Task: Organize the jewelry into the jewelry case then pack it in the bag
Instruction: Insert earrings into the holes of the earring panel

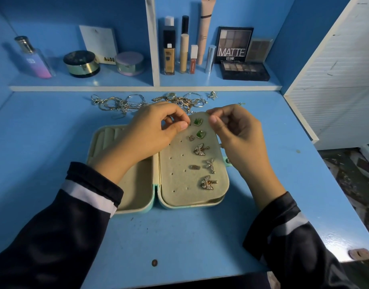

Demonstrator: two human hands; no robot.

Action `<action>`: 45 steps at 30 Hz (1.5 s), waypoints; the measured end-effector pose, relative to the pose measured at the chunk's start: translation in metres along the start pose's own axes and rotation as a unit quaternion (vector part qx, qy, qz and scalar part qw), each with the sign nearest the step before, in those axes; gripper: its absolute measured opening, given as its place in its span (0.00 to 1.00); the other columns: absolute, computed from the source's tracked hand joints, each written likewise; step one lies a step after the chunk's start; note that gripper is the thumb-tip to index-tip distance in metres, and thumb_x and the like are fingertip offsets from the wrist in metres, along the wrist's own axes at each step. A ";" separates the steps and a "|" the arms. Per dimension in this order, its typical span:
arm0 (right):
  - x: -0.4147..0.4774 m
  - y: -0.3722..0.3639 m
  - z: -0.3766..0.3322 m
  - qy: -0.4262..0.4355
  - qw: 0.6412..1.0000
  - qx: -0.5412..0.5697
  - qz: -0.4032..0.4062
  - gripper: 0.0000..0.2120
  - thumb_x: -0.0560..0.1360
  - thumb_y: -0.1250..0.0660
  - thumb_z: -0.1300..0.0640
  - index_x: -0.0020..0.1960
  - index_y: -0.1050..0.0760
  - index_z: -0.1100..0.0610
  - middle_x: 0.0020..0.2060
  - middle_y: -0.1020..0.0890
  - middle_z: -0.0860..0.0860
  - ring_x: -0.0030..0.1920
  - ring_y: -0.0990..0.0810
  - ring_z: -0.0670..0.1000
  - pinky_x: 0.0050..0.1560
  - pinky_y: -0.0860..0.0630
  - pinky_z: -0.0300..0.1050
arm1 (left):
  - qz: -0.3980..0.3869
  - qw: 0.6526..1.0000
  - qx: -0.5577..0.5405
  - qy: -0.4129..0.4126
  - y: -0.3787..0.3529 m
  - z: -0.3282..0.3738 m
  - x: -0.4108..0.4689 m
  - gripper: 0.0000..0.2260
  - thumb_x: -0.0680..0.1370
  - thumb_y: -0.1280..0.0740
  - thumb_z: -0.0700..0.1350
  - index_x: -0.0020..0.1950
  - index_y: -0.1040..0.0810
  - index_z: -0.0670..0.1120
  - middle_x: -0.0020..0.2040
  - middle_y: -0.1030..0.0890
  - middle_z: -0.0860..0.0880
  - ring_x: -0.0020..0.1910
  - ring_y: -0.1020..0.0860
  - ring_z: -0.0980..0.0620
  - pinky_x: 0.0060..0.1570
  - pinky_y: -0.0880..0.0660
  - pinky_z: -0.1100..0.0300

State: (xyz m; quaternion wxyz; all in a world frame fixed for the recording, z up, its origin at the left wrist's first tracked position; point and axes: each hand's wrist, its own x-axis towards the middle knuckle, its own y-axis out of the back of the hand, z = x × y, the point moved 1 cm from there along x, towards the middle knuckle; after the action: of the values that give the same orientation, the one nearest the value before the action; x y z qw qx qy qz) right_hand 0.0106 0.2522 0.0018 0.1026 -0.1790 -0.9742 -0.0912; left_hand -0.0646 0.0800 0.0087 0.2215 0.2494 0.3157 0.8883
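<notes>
The left hand [152, 132] is closed in a thumb-and-forefinger pinch on a tiny earring [188, 123], held at the top left of the panel [179, 170]. The right hand [235, 132] is curled at the panel's top edge. Whether it grips that edge or some small backing, I cannot tell, because its fingertips hide the spot. The two hands are close together but not touching.

The earring is small and the holes are smaller. If the post misses, the earring could slip from the pinch and drop into the case [135, 190], whose open left half lies right under that hand, or skip onto the bench [179, 236]. Pressing hard could flex the panel if the right hand is not bracing it, and that might loosen the studs [201, 149] already pinned down its right side.

Further out, the pile [137, 103] of rings and chains lies just behind the case, looking tangled. Pulling one piece from it may drag others along. No bag is in view.
</notes>
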 end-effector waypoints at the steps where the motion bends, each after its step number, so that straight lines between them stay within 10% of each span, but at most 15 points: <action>1: 0.000 0.000 0.000 -0.001 1.000 0.001 0.001 0.05 0.77 0.31 0.61 0.43 0.24 0.54 0.46 0.18 0.60 0.40 0.23 0.49 0.34 0.24 0.41 | 0.002 1.000 0.000 0.001 0.000 0.000 0.000 0.05 0.76 0.29 0.42 0.47 0.19 0.52 0.42 0.22 0.62 0.39 0.27 0.69 0.37 0.35 0.77; 18: -0.001 -0.001 -0.004 -0.011 0.999 0.047 0.003 0.04 0.77 0.32 0.63 0.43 0.25 0.58 0.47 0.19 0.67 0.40 0.23 0.52 0.32 0.25 0.37 | 0.025 1.000 -0.013 -0.002 0.000 -0.004 0.002 0.08 0.76 0.29 0.45 0.54 0.19 0.54 0.50 0.23 0.63 0.52 0.24 0.64 0.48 0.30 0.75; 28: 0.002 -0.002 -0.002 -0.012 0.991 0.132 -0.018 0.01 0.77 0.35 0.67 0.47 0.25 0.65 0.49 0.17 0.56 0.47 0.20 0.50 0.50 0.22 0.40 | 0.005 0.996 -0.092 0.019 0.005 -0.001 0.001 0.15 0.76 0.29 0.42 0.57 0.22 0.59 0.54 0.20 0.65 0.53 0.20 0.63 0.57 0.24 0.65; 45: 0.005 -0.002 0.004 -0.054 0.989 0.139 -0.019 0.04 0.78 0.34 0.64 0.45 0.24 0.58 0.37 0.21 0.48 0.38 0.25 0.46 0.41 0.28 0.37 | 0.038 0.968 -0.245 0.045 0.020 -0.003 -0.003 0.15 0.73 0.28 0.36 0.55 0.21 0.53 0.52 0.17 0.55 0.52 0.19 0.59 0.54 0.23 0.64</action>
State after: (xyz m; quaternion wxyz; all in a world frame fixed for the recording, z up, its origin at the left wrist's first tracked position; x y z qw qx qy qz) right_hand 0.0048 0.2526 -0.0016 0.0720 -0.1486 -0.9848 0.0534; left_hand -0.0682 0.0628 0.0190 0.2279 0.1594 0.0889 0.9564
